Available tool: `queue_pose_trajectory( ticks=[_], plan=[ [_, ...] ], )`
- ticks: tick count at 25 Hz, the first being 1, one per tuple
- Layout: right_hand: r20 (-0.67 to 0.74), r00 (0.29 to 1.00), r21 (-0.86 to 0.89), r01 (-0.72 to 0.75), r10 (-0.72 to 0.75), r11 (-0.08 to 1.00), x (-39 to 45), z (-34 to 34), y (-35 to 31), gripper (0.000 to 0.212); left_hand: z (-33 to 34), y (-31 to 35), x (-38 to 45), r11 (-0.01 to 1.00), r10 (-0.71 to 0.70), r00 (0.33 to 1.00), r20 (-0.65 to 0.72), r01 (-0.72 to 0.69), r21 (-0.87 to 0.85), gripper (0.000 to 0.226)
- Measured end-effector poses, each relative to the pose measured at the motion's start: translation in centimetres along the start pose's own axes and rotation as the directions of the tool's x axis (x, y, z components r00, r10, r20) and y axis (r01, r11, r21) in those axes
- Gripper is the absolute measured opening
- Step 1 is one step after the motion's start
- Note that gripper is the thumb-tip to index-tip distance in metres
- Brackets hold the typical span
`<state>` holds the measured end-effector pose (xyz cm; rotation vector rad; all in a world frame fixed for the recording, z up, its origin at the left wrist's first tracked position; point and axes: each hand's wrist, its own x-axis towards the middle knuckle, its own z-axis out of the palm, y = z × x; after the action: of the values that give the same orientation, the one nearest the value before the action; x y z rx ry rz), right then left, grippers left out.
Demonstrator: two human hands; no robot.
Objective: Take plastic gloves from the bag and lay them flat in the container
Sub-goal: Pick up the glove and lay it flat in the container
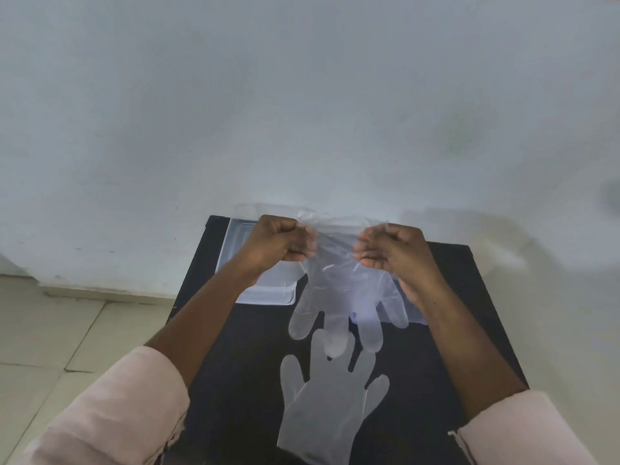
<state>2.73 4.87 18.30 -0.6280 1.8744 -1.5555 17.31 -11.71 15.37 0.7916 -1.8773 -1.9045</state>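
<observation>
A clear plastic glove (339, 297) hangs in the air over the black table (235, 347), cuff up and fingers pointing down. My left hand (281, 239) pinches the cuff's left corner and my right hand (389, 250) pinches its right corner, stretching the cuff between them. A second clear glove (328, 397) lies flat on the table near me, fingers pointing away. The clear shallow container (268, 290) sits at the table's far left, partly behind my left wrist. More clear plastic (416, 313), perhaps the bag, shows behind my right hand; I cannot tell.
The table stands against a pale grey-white wall (302, 95). To the left, light floor tiles (50, 330) run below the table edge. My pink sleeves (117, 414) fill the lower corners.
</observation>
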Motion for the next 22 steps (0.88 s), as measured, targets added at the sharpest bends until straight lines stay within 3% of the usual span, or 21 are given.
queue_pose_trajectory(
  ticks=[8,16,20,22],
  plan=[
    [0.103,0.993,-0.042,-0.051,0.055,0.998,10.1,5.7,1.2,0.025,-6.1,-0.4,7.2,0.994,-0.109,0.988,-0.107,0.110,0.010,0.025],
    [0.050,0.986,-0.051,-0.154,0.156,0.987,19.6,12.2,3.1,0.025,-12.7,-3.3,16.0,0.971,-0.238,0.958,-0.161,0.235,-0.036,0.021],
    [-0.028,0.995,-0.070,-0.102,0.100,0.992,22.3,13.8,3.5,0.025,-13.7,-3.7,18.4,0.984,-0.178,0.960,-0.217,0.177,-0.025,0.019],
    [-0.071,0.997,-0.087,-0.004,-0.002,0.996,22.8,14.4,2.8,0.024,-13.9,-2.9,19.1,0.996,-0.086,0.959,-0.270,0.085,-0.018,0.019]
  ],
)
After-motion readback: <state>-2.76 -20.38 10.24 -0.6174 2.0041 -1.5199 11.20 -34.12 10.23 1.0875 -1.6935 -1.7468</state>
